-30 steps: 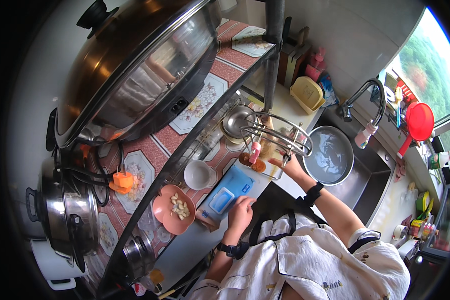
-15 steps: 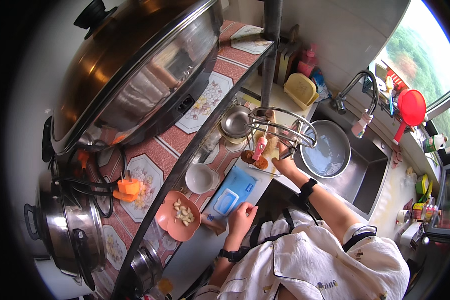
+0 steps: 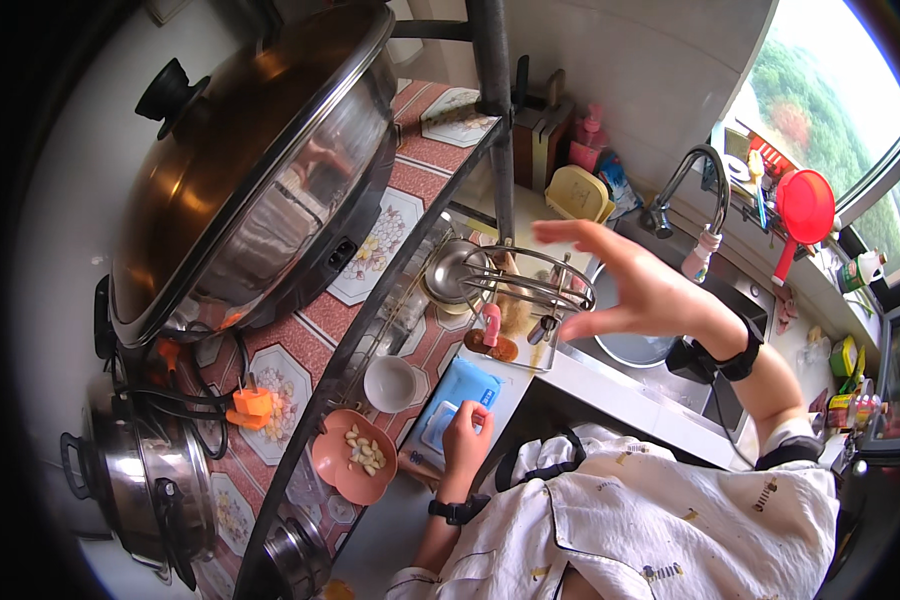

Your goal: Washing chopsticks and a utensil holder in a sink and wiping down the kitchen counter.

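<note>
The right hand (image 3: 650, 288) is hovering beside the metal rack (image 3: 532, 284) on the counter (image 3: 615, 388), thumb and fingers standing apart. The left hand (image 3: 467, 437) is resting by the wipes pack (image 3: 470, 384), fingers curled together.

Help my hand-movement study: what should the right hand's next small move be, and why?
Perhaps ease the right hand slightly left, toward the metal ring rack: the hand looks empty, and its spread fingers and thumb open toward the rack's right end.
</note>
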Motion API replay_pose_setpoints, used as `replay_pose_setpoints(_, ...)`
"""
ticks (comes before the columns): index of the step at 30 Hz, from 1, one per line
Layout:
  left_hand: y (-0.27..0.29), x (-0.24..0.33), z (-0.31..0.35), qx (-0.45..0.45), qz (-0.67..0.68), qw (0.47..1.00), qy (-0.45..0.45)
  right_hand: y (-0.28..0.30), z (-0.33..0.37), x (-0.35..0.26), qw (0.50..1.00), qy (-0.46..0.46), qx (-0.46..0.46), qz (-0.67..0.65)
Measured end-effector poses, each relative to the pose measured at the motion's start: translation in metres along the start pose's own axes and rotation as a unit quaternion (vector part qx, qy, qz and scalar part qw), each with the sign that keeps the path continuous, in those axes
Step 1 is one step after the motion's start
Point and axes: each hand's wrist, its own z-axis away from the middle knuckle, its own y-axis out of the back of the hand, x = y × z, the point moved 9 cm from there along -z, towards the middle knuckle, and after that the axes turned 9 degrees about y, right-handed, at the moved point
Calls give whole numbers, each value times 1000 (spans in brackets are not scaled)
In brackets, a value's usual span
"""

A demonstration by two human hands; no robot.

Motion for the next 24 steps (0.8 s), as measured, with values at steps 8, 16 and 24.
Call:
replay_pose_setpoints(8, -6, 22, -5, -5, 9, 1000, -17, 0, -26, 13, 991, -83, -62, 81)
replay_pose_setpoints(16, -7, 1, 7, -7, -1, 1000, -8, 89, -17, 6, 986, -114, 78, 91)
replay_pose_setpoints(24, -20, -1, 8, -18, -15, 1000, -4, 161, -23, 58, 967, -122, 158, 161)
